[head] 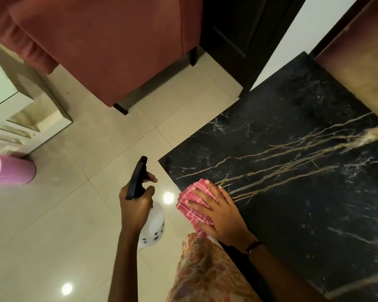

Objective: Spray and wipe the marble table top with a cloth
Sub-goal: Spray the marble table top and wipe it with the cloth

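The black marble table top with gold and white veins fills the right half of the view. A folded pink cloth lies on its near left edge, partly hanging over. My right hand presses flat on the cloth, fingers spread. Off the table, over the floor, my left hand grips the neck of a white spray bottle with a black trigger head; one finger rests at the trigger.
A red upholstered chair stands on the cream tiled floor beyond the table. A pink bin sits at the far left by a white unit. A dark door and a tan chair back border the table.
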The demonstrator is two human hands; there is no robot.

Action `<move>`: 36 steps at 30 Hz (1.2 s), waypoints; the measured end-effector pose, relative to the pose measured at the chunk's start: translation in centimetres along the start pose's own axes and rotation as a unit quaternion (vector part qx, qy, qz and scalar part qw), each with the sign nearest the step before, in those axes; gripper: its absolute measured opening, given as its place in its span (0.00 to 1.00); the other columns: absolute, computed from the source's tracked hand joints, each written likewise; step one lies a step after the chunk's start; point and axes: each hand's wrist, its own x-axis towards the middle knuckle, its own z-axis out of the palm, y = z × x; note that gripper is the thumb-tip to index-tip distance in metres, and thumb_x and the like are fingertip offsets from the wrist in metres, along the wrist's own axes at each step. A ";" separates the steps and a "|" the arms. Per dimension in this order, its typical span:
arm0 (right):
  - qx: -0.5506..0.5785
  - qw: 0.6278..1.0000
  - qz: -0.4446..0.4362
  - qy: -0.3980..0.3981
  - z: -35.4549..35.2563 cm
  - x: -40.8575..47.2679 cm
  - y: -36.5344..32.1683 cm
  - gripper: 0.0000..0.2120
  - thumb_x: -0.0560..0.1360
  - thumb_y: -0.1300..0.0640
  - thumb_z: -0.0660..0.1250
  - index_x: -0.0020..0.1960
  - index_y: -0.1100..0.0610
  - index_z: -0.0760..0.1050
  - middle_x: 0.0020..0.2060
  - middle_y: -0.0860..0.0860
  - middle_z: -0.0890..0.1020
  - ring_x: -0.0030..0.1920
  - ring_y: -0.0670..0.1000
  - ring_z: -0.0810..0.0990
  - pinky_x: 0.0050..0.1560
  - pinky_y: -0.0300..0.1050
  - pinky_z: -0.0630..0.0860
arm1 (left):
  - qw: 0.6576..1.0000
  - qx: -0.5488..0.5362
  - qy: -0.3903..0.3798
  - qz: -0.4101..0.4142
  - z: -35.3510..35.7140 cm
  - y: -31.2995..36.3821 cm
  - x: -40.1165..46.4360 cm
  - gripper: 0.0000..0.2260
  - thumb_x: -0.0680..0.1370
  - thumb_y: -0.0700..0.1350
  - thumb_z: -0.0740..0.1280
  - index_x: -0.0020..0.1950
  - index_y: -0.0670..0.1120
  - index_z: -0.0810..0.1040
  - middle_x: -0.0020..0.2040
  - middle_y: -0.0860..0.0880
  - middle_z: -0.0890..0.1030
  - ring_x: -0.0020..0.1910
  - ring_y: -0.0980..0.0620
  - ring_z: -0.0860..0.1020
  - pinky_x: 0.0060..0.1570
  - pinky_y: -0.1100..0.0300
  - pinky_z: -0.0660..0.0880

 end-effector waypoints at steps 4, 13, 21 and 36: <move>0.007 0.998 0.061 0.019 -1.1 6.1 0.9 0.32 0.76 0.36 0.54 0.77 0.42 0.50 0.77 0.51 0.56 0.77 0.59 0.53 0.74 0.62 0.53 | 1.000 -0.001 -0.024 0.011 1.1 1.2 -0.9 0.36 0.70 0.26 0.61 0.48 0.72 0.74 0.45 0.46 0.80 0.23 0.55 0.69 0.27 0.66 0.70; 0.052 0.939 0.328 0.090 -3.2 3.8 8.8 0.32 0.76 0.43 0.63 0.76 0.48 0.57 0.75 0.55 0.62 0.76 0.62 0.55 0.72 0.67 0.57 | 0.998 0.003 -0.058 0.008 3.3 1.6 -3.8 0.13 0.70 0.27 0.62 0.45 0.44 0.78 0.43 0.40 0.80 0.28 0.45 0.70 0.34 0.56 0.69; -0.009 0.982 0.180 0.050 0.5 -4.2 -1.0 0.33 0.73 0.39 0.63 0.75 0.46 0.57 0.74 0.54 0.63 0.75 0.62 0.57 0.72 0.63 0.58 | 0.996 0.008 -0.084 -0.009 5.6 1.5 -8.5 0.10 0.72 0.28 0.64 0.44 0.42 0.77 0.28 0.43 0.72 0.23 0.52 0.69 0.28 0.62 0.68; 0.051 0.832 0.545 0.091 0.5 -30.5 3.6 0.33 0.76 0.34 0.45 0.77 0.48 0.54 0.76 0.57 0.58 0.76 0.64 0.52 0.72 0.65 0.56 | 0.981 0.030 -0.192 -0.007 9.1 -0.7 -19.0 0.08 0.76 0.34 0.65 0.40 0.45 0.74 0.31 0.46 0.74 0.29 0.50 0.71 0.22 0.73 0.69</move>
